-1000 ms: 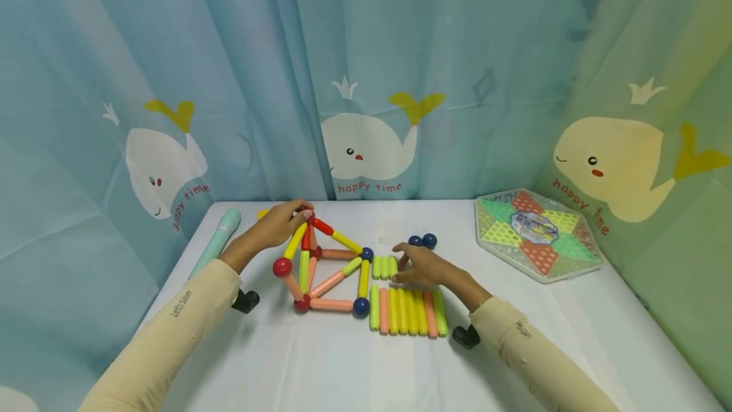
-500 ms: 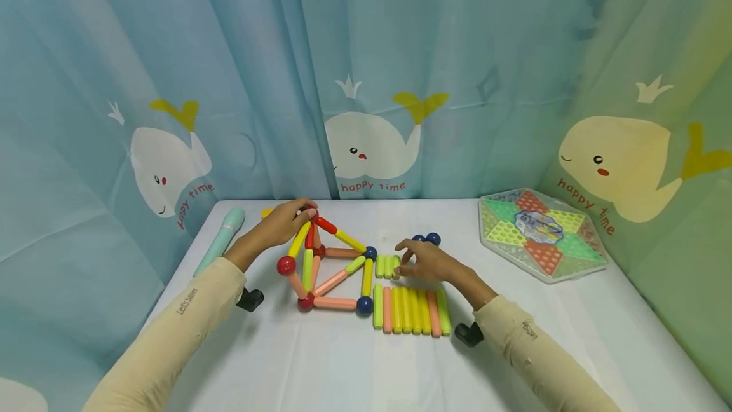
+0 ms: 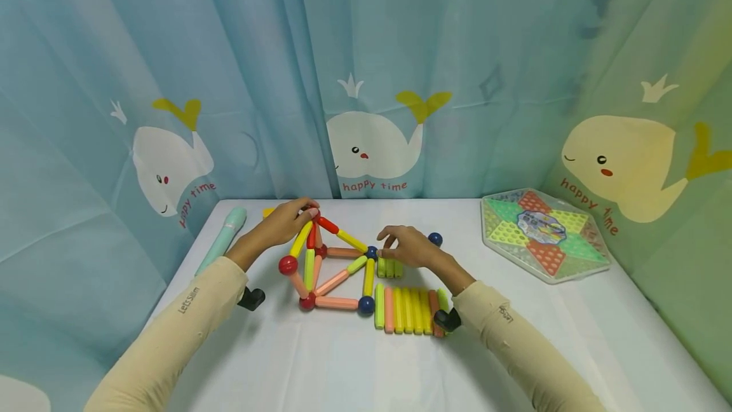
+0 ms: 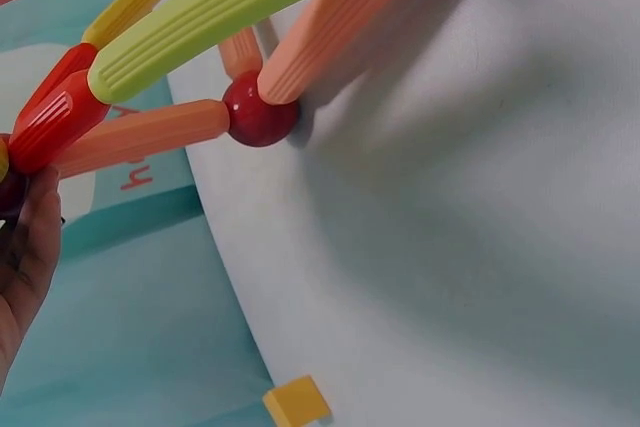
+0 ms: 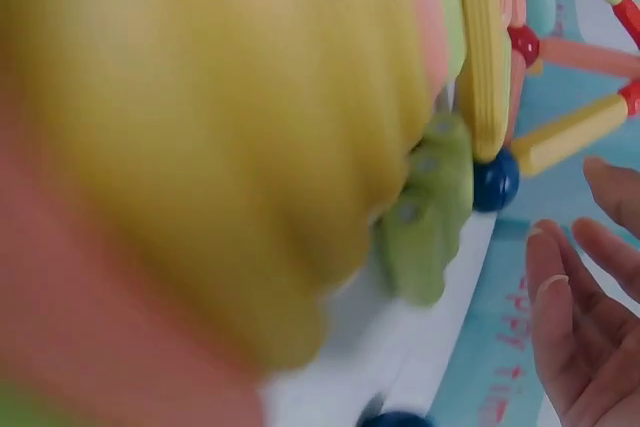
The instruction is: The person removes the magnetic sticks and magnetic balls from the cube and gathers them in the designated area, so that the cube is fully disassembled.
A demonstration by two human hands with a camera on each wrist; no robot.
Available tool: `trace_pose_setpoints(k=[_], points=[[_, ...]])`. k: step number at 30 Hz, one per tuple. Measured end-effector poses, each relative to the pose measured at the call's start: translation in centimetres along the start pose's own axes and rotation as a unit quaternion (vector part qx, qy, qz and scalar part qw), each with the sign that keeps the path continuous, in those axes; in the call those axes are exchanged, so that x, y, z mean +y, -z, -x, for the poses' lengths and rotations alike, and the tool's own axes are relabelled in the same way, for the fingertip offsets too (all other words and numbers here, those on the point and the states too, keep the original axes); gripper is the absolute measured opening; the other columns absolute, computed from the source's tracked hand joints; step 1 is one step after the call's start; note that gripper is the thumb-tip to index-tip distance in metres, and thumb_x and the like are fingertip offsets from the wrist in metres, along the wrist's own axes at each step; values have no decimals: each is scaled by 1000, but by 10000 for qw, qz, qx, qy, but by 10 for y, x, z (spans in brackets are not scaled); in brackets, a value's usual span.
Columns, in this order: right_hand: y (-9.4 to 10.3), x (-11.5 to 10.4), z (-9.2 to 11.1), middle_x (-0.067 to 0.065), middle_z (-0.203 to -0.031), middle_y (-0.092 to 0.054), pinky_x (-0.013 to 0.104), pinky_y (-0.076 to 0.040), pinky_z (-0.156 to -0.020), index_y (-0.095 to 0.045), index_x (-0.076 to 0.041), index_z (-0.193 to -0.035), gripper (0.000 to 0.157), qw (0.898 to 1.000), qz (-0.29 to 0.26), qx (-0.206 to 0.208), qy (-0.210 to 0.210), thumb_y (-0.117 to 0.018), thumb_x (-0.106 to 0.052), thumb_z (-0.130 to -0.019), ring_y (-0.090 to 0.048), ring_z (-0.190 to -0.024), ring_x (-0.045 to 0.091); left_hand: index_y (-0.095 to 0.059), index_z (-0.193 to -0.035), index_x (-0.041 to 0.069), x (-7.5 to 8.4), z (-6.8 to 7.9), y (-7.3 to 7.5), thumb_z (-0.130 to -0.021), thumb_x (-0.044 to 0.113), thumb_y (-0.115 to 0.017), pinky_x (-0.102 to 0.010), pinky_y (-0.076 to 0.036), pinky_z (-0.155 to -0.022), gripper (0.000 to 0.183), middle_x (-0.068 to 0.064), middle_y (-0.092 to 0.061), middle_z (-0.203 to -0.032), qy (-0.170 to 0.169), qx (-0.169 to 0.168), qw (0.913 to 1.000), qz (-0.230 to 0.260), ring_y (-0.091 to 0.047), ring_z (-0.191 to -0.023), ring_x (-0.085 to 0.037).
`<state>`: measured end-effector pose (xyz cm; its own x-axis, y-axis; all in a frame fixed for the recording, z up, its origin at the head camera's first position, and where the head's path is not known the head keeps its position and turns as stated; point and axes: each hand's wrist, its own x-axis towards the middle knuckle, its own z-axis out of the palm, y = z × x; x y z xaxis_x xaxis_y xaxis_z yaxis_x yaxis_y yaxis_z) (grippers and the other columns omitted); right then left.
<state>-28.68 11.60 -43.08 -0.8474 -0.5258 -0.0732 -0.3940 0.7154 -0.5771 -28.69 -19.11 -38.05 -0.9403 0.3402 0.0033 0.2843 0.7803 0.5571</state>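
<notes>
My left hand (image 3: 283, 222) grips the red ball at the top of a magnetic stick-and-ball structure (image 3: 334, 303). In the left wrist view, its fingers (image 4: 38, 232) touch that ball (image 4: 10, 195), where red and salmon sticks meet. Over the short green sticks (image 3: 390, 268) hovers my right hand (image 3: 410, 247), close to the structure's back blue ball (image 3: 372, 252). Nothing is between its parted fingers (image 5: 553, 317) in the right wrist view. A row of long yellow, salmon and green sticks (image 3: 408, 310) lies in front of the short ones.
A loose blue ball (image 3: 436, 239) lies behind the right hand. The Chinese checkers board (image 3: 546, 234) sits at the back right. A mint-green cylinder (image 3: 223, 240) lies along the left edge, and a yellow block (image 4: 297, 402) is near the back edge. A whale-print curtain (image 3: 274, 81) surrounds the table.
My right hand has moved left and slightly back, toward the structure's back blue ball. One loose blue ball is now hidden behind it. The left hand stays on the top red ball.
</notes>
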Motion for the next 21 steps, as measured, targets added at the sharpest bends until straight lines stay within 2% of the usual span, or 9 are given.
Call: trace_pose_setpoints(k=[5, 11, 21], points=[[-7, -22, -21, 12, -110, -72, 42, -54, -92, -65, -4, -124, 34, 9999, 104, 2, -44, -71, -19, -94, -65, -100, 25, -55, -136, 6, 0, 1, 1, -107, 32, -46, -46, -50, -99, 40, -12, -66, -120, 3, -7, 10000, 34, -59, -106, -28], [-15, -34, -38, 13, -115, -70, 43, -53, -96, -67, -8, -126, 37, 9991, 339, -106, -244, -76, -19, -91, -64, -104, 26, -56, -135, 6, 0, 0, 0, -108, 31, -46, -43, -50, -97, 38, -12, -66, -118, -23, -15, 10000, 89, -59, -103, -27], [-22, -33, -44, 8, -100, -72, 41, -54, -87, -70, -9, -116, 21, 9986, 471, -68, 226, -68, -12, -95, -64, -91, 21, -56, -134, 5, 0, -1, 0, -108, 29, -46, -44, -51, -97, 38, -13, -66, -117, -35, 14, 10000, 67, -59, -103, -28]])
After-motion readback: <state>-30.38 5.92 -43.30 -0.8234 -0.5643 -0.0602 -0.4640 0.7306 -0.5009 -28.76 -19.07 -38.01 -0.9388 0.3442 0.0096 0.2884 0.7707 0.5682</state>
